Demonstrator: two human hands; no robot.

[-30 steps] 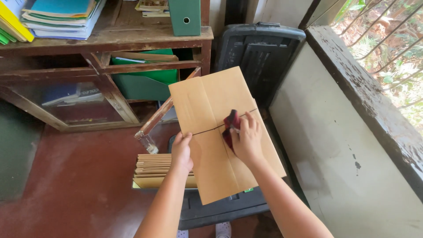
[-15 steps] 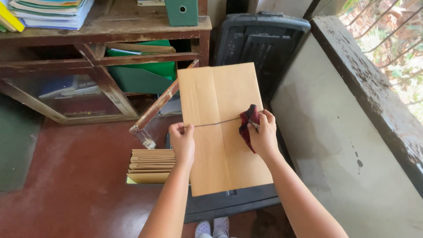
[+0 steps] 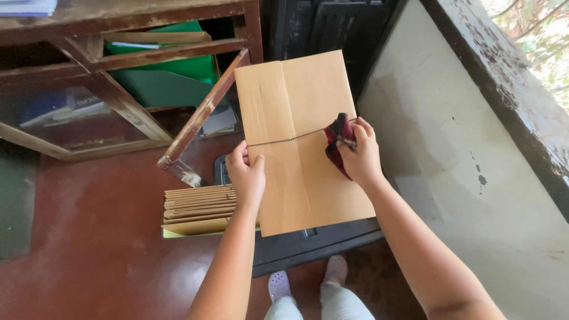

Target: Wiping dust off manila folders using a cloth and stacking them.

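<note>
Left hand point(image 3: 248, 176) grips left edge of brown folder point(image 3: 302, 142). Right hand point(image 3: 359, 155) clutches dark red cloth point(image 3: 338, 142) against folder's right side. Folder stack point(image 3: 198, 208) on floor below.

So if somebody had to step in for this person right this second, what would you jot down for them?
Left hand: grips the left edge of the flat brown cardboard folder, thumb on top near the thin string that runs across it.
Right hand: on the folder's right edge, holding a dark red cloth against it by the string's end.
The folder is held up over a black crate; a stack of similar brown folders sits on the red floor to the left.
Done: the string already crosses the folder.
Left: I can't tell whether it is tied; the stacked folders lie untouched.
</note>
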